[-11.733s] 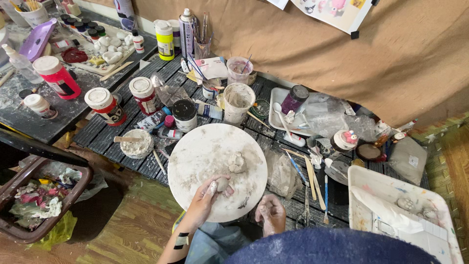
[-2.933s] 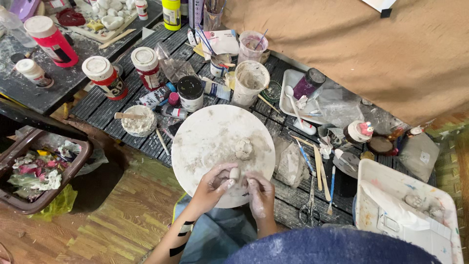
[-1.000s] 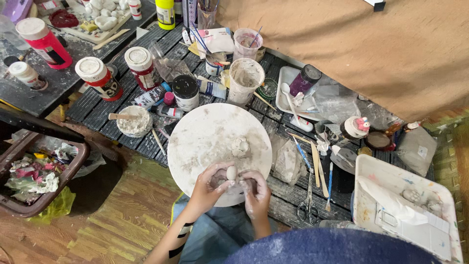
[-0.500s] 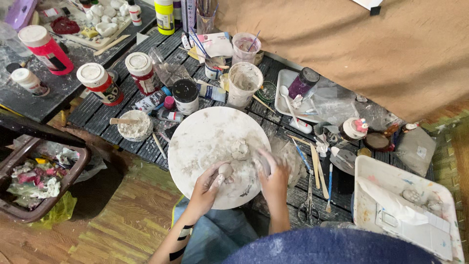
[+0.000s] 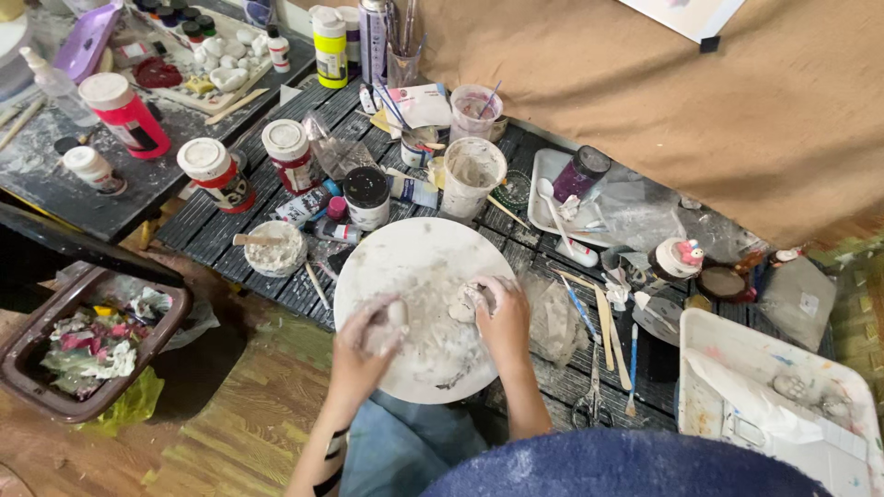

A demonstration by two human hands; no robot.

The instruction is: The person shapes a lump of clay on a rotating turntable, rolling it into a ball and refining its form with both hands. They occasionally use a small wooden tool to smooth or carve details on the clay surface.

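**Clay on the round board — keep both pieces under control**

Clay is worked on a white round board (image 5: 419, 276) that lies on the dark slatted table (image 5: 230, 230), just in front of the person's knees. Right hand (image 5: 502, 317) reaches to the board's middle and its fingers close over a pale clay lump (image 5: 463, 302) resting there. Left hand (image 5: 364, 336) is curled around a small clay piece (image 5: 397, 313), pinched upright near the board's left half.

To do this well, I judge — press the lump down with the right hand so it does not slide on the smeared surface, and keep the left grip light so the small piece holds its shape. Work stays over the board; a cup (image 5: 471, 175) and a black-lidded jar (image 5: 366, 195) stand just beyond its far edge, near enough to knock. Tools (image 5: 603, 317) lie to the right.
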